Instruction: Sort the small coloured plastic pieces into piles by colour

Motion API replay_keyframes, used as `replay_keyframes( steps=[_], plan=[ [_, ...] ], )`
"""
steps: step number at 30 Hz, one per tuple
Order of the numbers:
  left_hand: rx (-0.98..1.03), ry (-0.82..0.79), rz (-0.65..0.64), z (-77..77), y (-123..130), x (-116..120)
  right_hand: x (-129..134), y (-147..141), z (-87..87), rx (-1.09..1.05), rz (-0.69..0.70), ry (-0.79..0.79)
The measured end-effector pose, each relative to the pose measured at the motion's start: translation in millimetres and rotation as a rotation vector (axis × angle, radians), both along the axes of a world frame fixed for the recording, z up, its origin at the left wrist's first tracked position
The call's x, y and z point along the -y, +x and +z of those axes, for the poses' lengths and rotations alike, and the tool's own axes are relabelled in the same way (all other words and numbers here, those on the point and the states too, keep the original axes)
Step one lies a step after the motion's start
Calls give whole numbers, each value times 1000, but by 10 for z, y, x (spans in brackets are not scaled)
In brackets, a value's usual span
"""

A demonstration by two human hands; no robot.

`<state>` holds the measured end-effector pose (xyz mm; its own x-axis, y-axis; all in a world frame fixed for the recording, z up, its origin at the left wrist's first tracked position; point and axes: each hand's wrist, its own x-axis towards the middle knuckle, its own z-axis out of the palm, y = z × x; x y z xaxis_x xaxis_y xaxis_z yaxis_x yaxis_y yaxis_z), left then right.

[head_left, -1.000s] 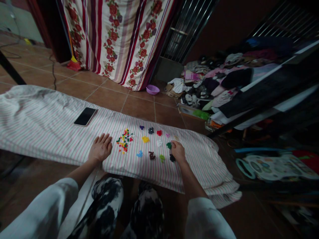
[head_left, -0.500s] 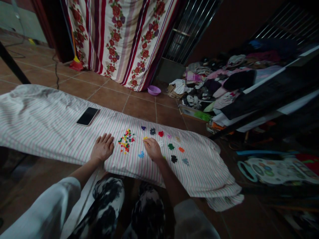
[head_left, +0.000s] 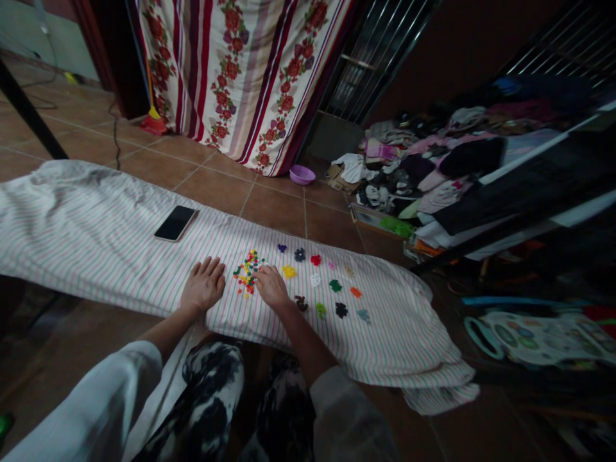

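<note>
My left hand [head_left: 203, 283] lies flat on the striped cloth [head_left: 120, 256], fingers stretched out, just left of a mixed pile of small coloured pieces [head_left: 248, 273]. At the pile's right edge is my right hand [head_left: 272, 285], its fingertips bent together among the pieces; whatever they pinch is too small to make out. Sorted little heaps lie to the right, among them a yellow heap [head_left: 289, 271], a white heap [head_left: 315, 280], a red heap [head_left: 315, 260], a dark green heap [head_left: 335, 285] and a black heap [head_left: 341, 310]. A brown heap [head_left: 301, 303] shows beside my right wrist.
A phone [head_left: 176, 223] rests on the cloth to the left. Beyond, on the tiled floor, are a purple basin [head_left: 302, 174], a red broom [head_left: 154, 123] and a large heap of clothes [head_left: 423, 154]. A floral curtain [head_left: 255, 77] hangs behind.
My right hand has moved left from the yellow heap to the mixed pile. The brown heap has come into sight, and the light blue one is now hidden. My left hand stays flat.
</note>
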<state>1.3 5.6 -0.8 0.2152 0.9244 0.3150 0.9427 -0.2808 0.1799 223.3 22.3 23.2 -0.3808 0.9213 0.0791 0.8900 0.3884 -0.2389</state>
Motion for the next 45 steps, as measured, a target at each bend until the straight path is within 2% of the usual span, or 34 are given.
replay_keyframes(
  steps=[7,16,24,31,37,41,45],
  plan=[
    [30,-27,7,10,5,1,-30,-52,10,72,1,-33],
    [37,-7,3,10,6,5,-36,-25,-25,-12,14,38],
    [51,-31,-4,13,-1,-1,-37,-38,-22,-4,67,31],
    [-21,5,5,25,5,10,-35,-28,-63,-43,50,74],
    [1,19,-11,33,0,20,24,-19,-22,-108,17,109],
    [29,20,-13,28,-4,19,74,89,-5,-172,-42,116],
    [-6,33,-16,20,-7,20,124,411,3,-218,-123,155]
  ],
)
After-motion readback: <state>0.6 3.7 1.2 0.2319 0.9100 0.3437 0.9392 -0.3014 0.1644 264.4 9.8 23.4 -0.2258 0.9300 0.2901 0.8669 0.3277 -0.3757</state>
